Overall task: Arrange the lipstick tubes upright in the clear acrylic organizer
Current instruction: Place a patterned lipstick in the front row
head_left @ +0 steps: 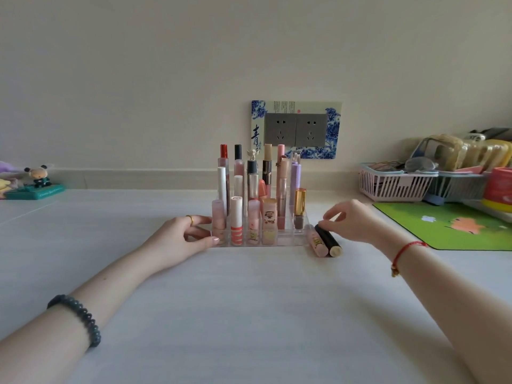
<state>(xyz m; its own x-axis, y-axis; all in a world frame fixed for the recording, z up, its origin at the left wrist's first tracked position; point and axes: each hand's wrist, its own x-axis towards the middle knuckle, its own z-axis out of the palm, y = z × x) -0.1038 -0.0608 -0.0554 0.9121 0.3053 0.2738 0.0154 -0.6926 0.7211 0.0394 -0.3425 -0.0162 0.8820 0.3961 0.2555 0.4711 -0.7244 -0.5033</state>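
Note:
The clear acrylic organizer (288, 239) stands mid-table with several lipstick tubes upright in its rows. My left hand (184, 235) rests against its left side, fingers straight, a gold ring on one finger. Right of the organizer two tubes lie flat side by side: a pink tube (315, 242) and a black tube (329, 241) with a cream end. My right hand (350, 220) reaches down on the black tube's far end, fingertips pinching it.
A green mat (454, 231) lies at the right, with pink and blue baskets (393, 184) of clutter behind it. A small figurine on a teal base (38, 182) stands far left. A wall socket plate (296, 128) sits behind the organizer.

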